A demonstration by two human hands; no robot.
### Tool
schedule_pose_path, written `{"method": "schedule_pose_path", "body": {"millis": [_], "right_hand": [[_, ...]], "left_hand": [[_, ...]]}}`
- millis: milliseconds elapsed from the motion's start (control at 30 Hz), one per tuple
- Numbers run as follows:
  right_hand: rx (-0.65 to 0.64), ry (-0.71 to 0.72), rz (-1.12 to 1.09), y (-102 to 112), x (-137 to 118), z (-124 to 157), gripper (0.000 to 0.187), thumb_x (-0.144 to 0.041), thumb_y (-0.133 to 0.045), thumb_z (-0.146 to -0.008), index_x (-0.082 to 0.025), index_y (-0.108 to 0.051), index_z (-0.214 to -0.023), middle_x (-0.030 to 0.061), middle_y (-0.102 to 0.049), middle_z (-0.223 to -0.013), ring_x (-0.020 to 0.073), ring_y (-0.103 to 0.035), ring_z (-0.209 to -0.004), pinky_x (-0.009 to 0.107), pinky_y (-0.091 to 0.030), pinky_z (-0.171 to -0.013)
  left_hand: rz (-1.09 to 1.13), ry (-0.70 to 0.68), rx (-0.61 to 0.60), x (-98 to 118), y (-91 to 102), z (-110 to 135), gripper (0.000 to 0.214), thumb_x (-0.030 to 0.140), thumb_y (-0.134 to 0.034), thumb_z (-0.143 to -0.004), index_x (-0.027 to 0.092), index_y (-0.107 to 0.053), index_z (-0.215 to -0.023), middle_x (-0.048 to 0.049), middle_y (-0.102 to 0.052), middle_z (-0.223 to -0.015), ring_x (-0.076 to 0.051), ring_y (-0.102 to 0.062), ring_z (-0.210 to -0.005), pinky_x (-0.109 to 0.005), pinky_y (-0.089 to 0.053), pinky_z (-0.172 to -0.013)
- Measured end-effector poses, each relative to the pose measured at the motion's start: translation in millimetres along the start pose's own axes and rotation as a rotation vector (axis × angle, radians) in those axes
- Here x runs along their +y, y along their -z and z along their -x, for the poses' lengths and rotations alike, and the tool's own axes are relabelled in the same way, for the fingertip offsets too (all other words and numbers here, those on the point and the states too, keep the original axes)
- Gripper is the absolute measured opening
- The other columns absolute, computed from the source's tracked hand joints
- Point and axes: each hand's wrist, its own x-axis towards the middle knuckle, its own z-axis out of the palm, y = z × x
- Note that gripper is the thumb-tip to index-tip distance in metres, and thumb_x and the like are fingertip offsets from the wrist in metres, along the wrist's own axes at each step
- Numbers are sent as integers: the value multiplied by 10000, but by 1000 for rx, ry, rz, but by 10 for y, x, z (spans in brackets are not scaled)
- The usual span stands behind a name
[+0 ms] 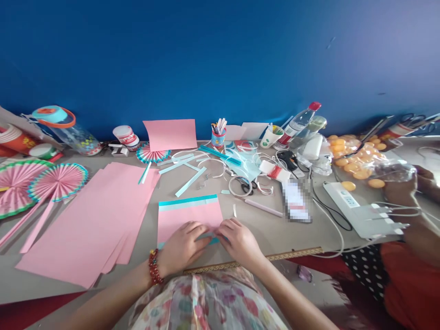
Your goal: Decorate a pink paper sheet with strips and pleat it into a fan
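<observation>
A pink paper sheet [189, 214] with teal and pale blue strips along its far edge lies in front of me at the table's near edge. My left hand [184, 245] and my right hand [239, 240] both press on the sheet's near edge, fingers curled and pinching a fold where a teal strip shows between them. A red bead bracelet [154, 267] is on my left wrist.
A stack of pink sheets [92, 220] lies left, with finished pink paper fans [37, 183] beyond. Paper strips, scissors [245, 187], cups of pens [218, 134], a bottle [298, 123], a power strip [357, 208] and orange balls [357, 160] crowd the right. Another person's hand [409, 183] is at the right edge.
</observation>
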Motion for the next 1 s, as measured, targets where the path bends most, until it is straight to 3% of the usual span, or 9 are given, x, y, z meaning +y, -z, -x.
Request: {"method": "schedule_pose_path", "body": {"millis": [233, 400, 567, 733, 800, 900, 1000], "right_hand": [[-3, -44, 49, -22, -40, -12, 99, -151, -552, -921, -201, -633, -947, 61, -647, -961, 204, -581, -891, 311, -468, -790], [109, -251, 43, 54, -61, 99, 226, -211, -569, -893, -198, -588, -1118, 88, -667, -1043, 240, -633, -905, 346, -509, -763], [103, -446, -434, 75, -84, 276, 326, -345, -538, -918, -251, -531, -1230, 73, -689, -1087, 204, -686, -897, 324, -556, -749], [148, -575, -982, 62, -72, 335, 355, -443, -547, -906, -231, -553, -1190, 117, -644, -1223, 203, -666, -947, 316, -573, -723], [158, -602, -1060, 54, -47, 312, 377, -460, -593, -876, -226, -557, -1169, 120, -639, -1230, 176, -656, -854, 292, -558, -664], [156, -599, -1070, 28, -8, 247, 420, -456, -655, -830, -212, -551, -1155, 90, -680, -1070, 139, -615, -707, 265, -519, -588], [76, -529, -1004, -6, 5, 175, 368, -413, -635, -850, -195, -567, -1138, 51, -685, -916, 145, -619, -726, 260, -505, -622]], "left_hand": [[-22, 5, 36, 19, -48, -15, 349, 218, -536, -938, 246, -555, -1286, -81, -568, -1303, -246, -510, -1194, -438, -474, -997], [13, 40, 49, 23, -74, 7, 394, 197, -571, -908, 247, -540, -1298, -77, -583, -1291, -243, -526, -1181, -445, -473, -1013], [39, 65, 82, -17, -130, 30, 403, 232, -567, -923, 229, -518, -1324, -100, -572, -1311, -258, -521, -1200, -460, -476, -1018], [71, 92, 77, -36, -126, 30, 347, 248, -524, -951, 197, -536, -1294, -107, -558, -1336, -254, -507, -1218, -447, -457, -1055], [78, 98, 71, -32, -117, 27, 340, 249, -524, -949, 195, -543, -1284, -108, -560, -1334, -255, -507, -1219, -455, -454, -1062], [89, 99, 73, -19, -105, 23, 366, 248, -524, -948, 200, -528, -1310, -109, -553, -1342, -252, -504, -1230, -460, -447, -1074], [110, 109, 81, -13, -104, 17, 408, 241, -537, -940, 211, -502, -1345, -106, -546, -1347, -252, -504, -1236, -452, -452, -1071]]}}
